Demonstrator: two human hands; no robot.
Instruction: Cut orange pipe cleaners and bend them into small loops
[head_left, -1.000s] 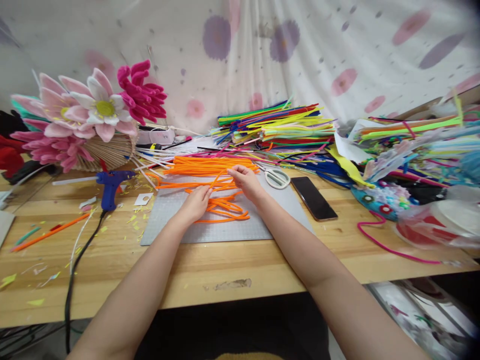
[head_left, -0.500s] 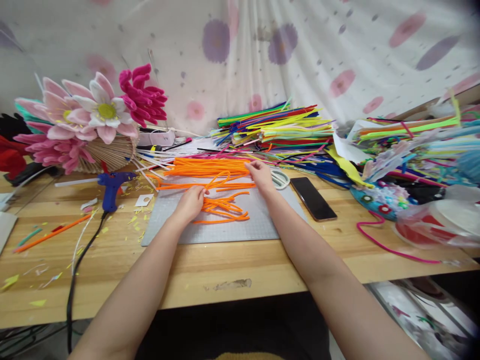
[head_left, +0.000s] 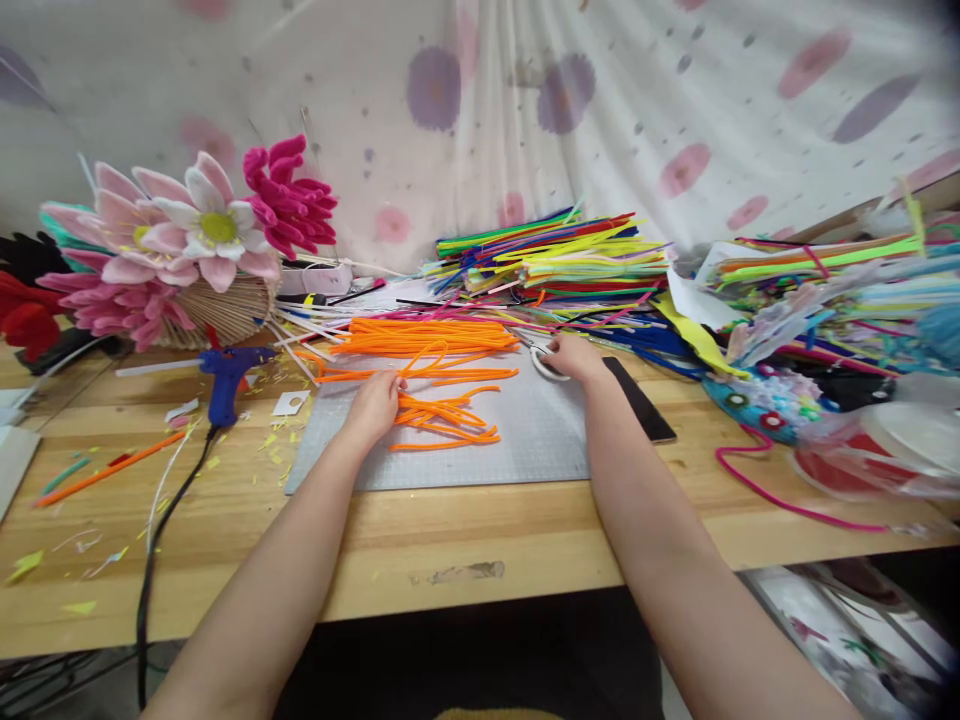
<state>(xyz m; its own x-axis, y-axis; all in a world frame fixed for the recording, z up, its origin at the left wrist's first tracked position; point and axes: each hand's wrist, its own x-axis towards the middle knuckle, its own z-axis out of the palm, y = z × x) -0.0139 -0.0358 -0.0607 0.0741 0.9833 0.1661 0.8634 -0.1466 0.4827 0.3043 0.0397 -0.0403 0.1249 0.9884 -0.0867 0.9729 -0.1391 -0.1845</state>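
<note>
Pinched in my left hand [head_left: 375,408] is an orange pipe cleaner [head_left: 433,352] bent into a loop. Below and beside that hand, folded orange pipe cleaners [head_left: 450,418] lie on the grey cutting mat [head_left: 525,455]. Behind them rests a thick row of straight orange pipe cleaners [head_left: 427,337]. At the mat's right side my right hand [head_left: 576,357] has its fingers closed on the handles of white-handled scissors [head_left: 547,364]. The scissors lie at the mat's far right, their handles partly covered by my fingers.
A black phone [head_left: 641,405] lies right of the mat, partly behind my right forearm. On the left are a blue glue gun [head_left: 225,385] and pink fuzzy flowers [head_left: 187,225]. Bundles of coloured pipe cleaners [head_left: 555,255] line the back. Yellow scraps litter the left side.
My right hand has left the row of orange pipe cleaners and moved right onto the scissors. My left hand has shifted slightly left, still pinching the looped pipe cleaner.
</note>
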